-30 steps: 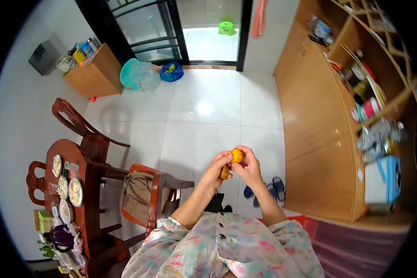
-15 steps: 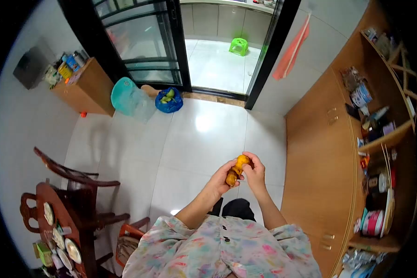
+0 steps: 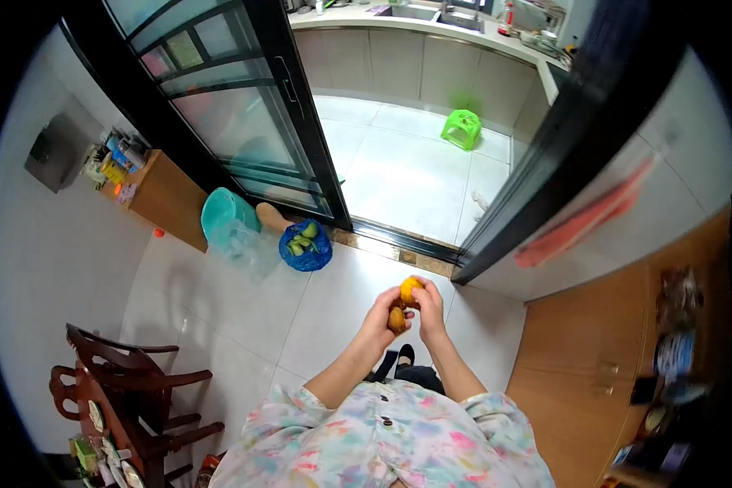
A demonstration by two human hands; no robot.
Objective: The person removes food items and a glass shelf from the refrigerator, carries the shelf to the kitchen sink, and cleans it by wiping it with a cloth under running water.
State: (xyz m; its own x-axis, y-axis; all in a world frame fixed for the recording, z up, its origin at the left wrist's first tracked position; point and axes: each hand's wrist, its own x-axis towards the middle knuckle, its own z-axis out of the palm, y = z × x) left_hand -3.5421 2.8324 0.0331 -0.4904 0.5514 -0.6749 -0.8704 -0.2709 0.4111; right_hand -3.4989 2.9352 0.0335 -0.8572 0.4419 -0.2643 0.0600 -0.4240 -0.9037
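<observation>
In front of my body I hold what looks like a partly peeled sweet potato [image 3: 410, 289], bright orange at the upper end. Its brown-skinned lower part [image 3: 396, 320] rests in my left hand [image 3: 376, 317], whose fingers curl round it. My right hand [image 3: 430, 309] closes on the orange end, thumb pressed against the flesh. Fingers hide the middle, so I cannot tell whether the two parts are still joined.
Ahead, a black-framed sliding door [image 3: 301, 122] opens onto a kitchen with a green stool [image 3: 462, 130]. A teal bin [image 3: 222, 213] and blue bag [image 3: 307, 259] of green pieces stand by the threshold. Chairs [image 3: 130, 366] are left; a wooden cabinet [image 3: 581, 350] is right.
My view has moved nearer the doorway, showing more of the kitchen. Both hands still hold the orange food, now slightly higher and further left in view. One shoe has come into view.
</observation>
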